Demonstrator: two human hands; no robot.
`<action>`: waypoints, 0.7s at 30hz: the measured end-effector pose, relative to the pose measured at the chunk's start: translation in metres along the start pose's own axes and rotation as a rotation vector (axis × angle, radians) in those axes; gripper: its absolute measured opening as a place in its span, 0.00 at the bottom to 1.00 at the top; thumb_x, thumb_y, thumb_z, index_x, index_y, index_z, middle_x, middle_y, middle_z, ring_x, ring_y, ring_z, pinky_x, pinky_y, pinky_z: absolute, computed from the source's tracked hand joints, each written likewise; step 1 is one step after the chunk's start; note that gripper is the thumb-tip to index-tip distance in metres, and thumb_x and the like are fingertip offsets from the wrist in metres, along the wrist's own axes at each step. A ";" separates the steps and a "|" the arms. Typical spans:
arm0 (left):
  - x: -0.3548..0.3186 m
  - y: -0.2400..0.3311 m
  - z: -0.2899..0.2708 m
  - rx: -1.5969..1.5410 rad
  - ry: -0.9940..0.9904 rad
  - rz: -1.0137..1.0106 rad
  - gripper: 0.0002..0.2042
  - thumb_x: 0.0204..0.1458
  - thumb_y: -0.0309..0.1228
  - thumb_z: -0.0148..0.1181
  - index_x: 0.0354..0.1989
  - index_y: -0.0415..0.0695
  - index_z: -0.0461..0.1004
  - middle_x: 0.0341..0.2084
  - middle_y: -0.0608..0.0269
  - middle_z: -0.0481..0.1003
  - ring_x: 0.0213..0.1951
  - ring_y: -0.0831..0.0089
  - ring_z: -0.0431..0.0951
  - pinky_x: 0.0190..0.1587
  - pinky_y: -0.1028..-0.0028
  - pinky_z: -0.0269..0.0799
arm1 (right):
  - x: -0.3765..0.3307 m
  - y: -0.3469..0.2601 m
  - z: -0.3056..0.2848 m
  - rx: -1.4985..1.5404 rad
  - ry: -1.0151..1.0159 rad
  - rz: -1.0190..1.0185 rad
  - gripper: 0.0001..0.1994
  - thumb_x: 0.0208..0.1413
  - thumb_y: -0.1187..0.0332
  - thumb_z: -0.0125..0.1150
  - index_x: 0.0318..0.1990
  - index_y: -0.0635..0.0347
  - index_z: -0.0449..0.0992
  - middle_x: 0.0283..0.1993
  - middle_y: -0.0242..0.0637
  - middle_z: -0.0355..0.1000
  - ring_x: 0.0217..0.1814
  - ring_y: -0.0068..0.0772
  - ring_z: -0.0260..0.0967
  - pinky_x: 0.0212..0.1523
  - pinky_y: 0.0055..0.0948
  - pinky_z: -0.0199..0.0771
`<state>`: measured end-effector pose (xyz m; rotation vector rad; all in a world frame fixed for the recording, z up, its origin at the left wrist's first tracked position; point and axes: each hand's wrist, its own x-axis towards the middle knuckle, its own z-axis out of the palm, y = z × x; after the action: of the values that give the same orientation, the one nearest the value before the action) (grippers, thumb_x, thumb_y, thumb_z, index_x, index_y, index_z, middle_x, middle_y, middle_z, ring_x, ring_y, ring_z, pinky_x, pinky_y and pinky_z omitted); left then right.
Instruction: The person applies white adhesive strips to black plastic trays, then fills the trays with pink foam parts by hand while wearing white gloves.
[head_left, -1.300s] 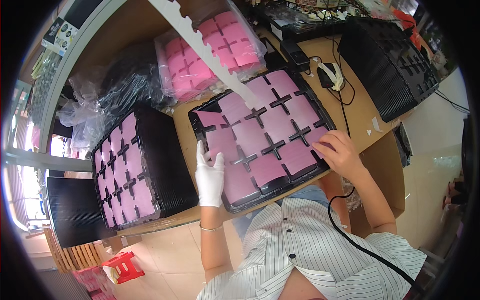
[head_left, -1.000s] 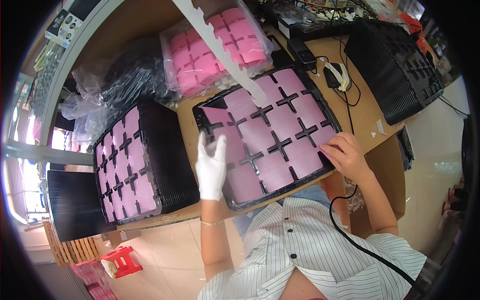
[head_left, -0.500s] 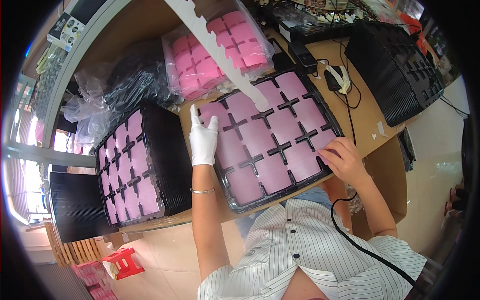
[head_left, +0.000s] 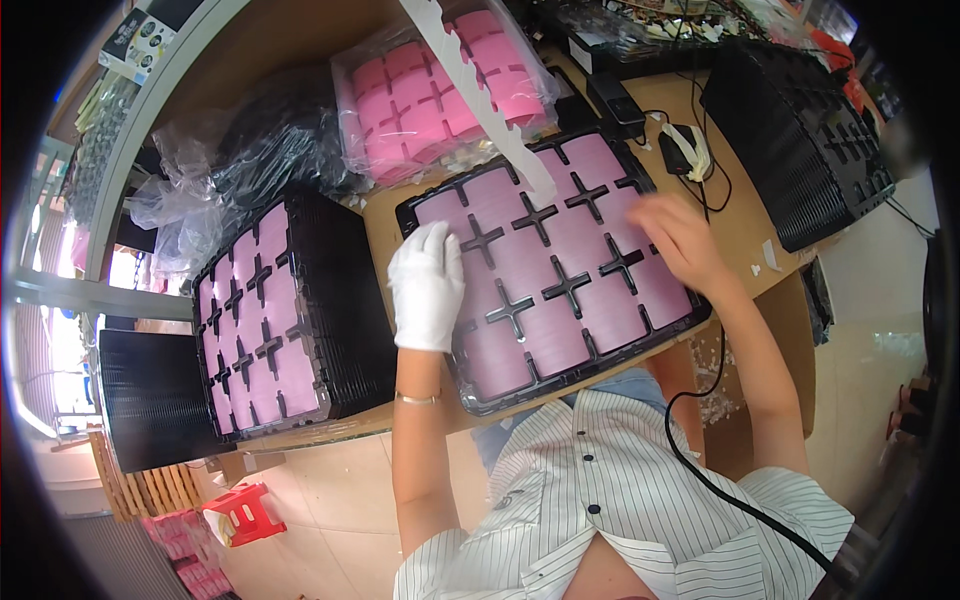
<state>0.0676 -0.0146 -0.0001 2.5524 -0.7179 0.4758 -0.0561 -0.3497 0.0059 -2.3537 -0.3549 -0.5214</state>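
A tan table (head_left: 735, 220) is framed by shop clutter, and the middle of it is taken up by a black tray (head_left: 600, 362), set directly between the two hands, apparently so that both sides can be reached at once. Over the tray a pink lining (head_left: 612, 315) is spread, its slots fitted round raised black crosses; by these, it seems, the sheet is kept from sliding.

At the near-left edge, the gloved left hand (head_left: 427, 285) is laid over the border of tray and lining, fingers drawn together; whether anything is pinched beneath them cannot be told. Perhaps that side is being kept flat. Across from it, the bare right hand (head_left: 678, 240) is caught in a blur at the opposite edge, fingers bent; whether contact is made or anything is gripped cannot be told.

Just left of the glove, a tray stack (head_left: 345, 310) is topped with the same pink, probably parked there for easy reach. Well out to the right of the bare hand, another black stack (head_left: 760, 160) is stood. Beyond both hands, more pink sheets (head_left: 430, 95) are wrapped in clear plastic, crossed by a jagged white strip (head_left: 480, 105).
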 end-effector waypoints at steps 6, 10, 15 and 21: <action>0.010 -0.019 0.027 0.212 -0.145 0.181 0.21 0.63 0.44 0.45 0.55 0.44 0.74 0.56 0.57 0.74 0.61 0.64 0.70 0.68 0.45 0.47 | 0.075 0.076 0.052 -0.221 -0.170 -0.136 0.15 0.65 0.64 0.50 0.49 0.63 0.78 0.55 0.44 0.74 0.59 0.40 0.70 0.68 0.43 0.58; -0.002 -0.028 -0.009 0.380 -0.384 0.085 0.19 0.64 0.42 0.45 0.52 0.45 0.77 0.54 0.60 0.76 0.58 0.69 0.74 0.69 0.45 0.46 | 0.076 0.081 0.026 -0.332 -0.291 -0.007 0.15 0.65 0.63 0.50 0.50 0.60 0.79 0.55 0.43 0.75 0.59 0.38 0.70 0.71 0.44 0.55; 0.006 -0.029 0.007 0.287 -0.036 0.294 0.16 0.60 0.41 0.52 0.38 0.43 0.81 0.42 0.60 0.81 0.47 0.63 0.79 0.65 0.48 0.55 | 0.077 0.074 0.036 -0.262 -0.142 -0.130 0.14 0.63 0.64 0.53 0.44 0.63 0.80 0.49 0.41 0.78 0.55 0.39 0.73 0.69 0.43 0.58; -0.024 -0.018 -0.016 -0.035 -0.112 0.402 0.07 0.54 0.34 0.62 0.36 0.45 0.79 0.41 0.60 0.80 0.46 0.63 0.79 0.61 0.57 0.63 | 0.041 0.045 0.015 -0.135 -0.142 -0.182 0.10 0.57 0.67 0.61 0.43 0.62 0.80 0.50 0.41 0.77 0.56 0.41 0.72 0.66 0.44 0.63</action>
<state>0.0552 0.0172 -0.0028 2.4170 -1.2799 0.4419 0.0013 -0.3673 -0.0116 -2.5102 -0.6217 -0.4768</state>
